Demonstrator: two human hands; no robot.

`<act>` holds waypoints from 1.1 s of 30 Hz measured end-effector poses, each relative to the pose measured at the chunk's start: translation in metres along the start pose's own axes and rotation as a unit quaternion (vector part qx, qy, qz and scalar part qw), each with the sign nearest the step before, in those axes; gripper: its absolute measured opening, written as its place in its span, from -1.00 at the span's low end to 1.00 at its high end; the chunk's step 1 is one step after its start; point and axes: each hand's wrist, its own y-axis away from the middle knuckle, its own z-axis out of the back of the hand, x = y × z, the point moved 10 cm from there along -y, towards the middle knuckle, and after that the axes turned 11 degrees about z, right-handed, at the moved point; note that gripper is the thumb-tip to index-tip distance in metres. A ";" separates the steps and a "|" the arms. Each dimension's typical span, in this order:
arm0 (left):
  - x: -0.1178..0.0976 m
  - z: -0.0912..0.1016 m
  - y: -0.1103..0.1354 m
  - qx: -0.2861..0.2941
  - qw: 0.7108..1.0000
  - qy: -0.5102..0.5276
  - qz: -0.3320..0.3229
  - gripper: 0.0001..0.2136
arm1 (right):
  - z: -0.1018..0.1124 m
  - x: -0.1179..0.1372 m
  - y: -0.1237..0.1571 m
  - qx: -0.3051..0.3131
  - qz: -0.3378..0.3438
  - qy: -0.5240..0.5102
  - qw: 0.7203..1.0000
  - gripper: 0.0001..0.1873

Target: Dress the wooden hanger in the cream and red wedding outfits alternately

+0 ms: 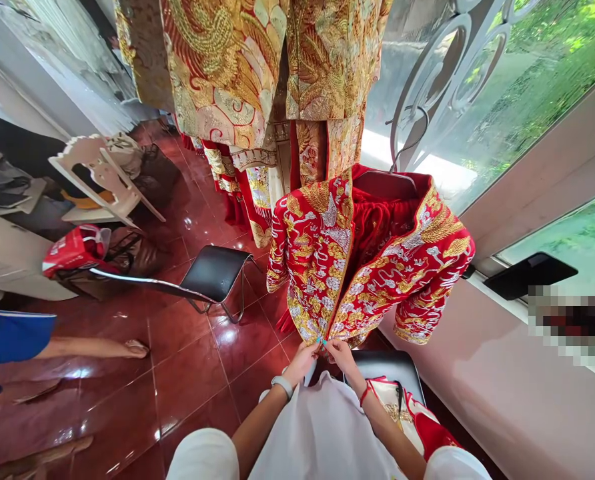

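A red jacket (372, 267) with gold and silver embroidery hangs on a hanger (400, 164) in front of me. Its front is parted at the neck and comes together at the bottom hem. At that lower edge my left hand (302, 358) pinches one side of the front, and my right hand (341, 355) pinches the other. The fingertips of both nearly meet at the hem. Any zip or fastener between them is too small to make out. Red gathered cloth shows inside the open collar.
Gold embroidered garments (227, 73) hang beyond the jacket. A black-seated chair (215, 273) stands on the tiled floor to the left; another seat (390, 368) with folded clothes is close on my right. A phone (530, 275) lies on the window ledge. A person's leg (92, 348) shows at left.
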 end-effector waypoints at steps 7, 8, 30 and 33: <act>0.002 0.002 0.003 -0.011 0.999 -0.023 0.036 -0.55 | -0.013 0.013 0.018 0.082 -0.045 -0.106 0.990 -0.55; 0.002 0.001 0.003 -0.013 0.999 -0.030 0.039 -0.56 | -0.015 0.016 0.019 0.091 -0.052 -0.115 0.988 -0.57; -0.068 -0.026 0.054 -0.187 0.852 -0.460 -0.165 -0.82 | 0.005 0.016 0.006 -0.016 -0.035 0.034 0.999 -0.69; -0.074 -0.069 0.058 -0.165 0.688 -0.669 -0.227 -0.91 | 0.003 0.015 0.008 0.001 -0.042 0.052 0.998 -0.66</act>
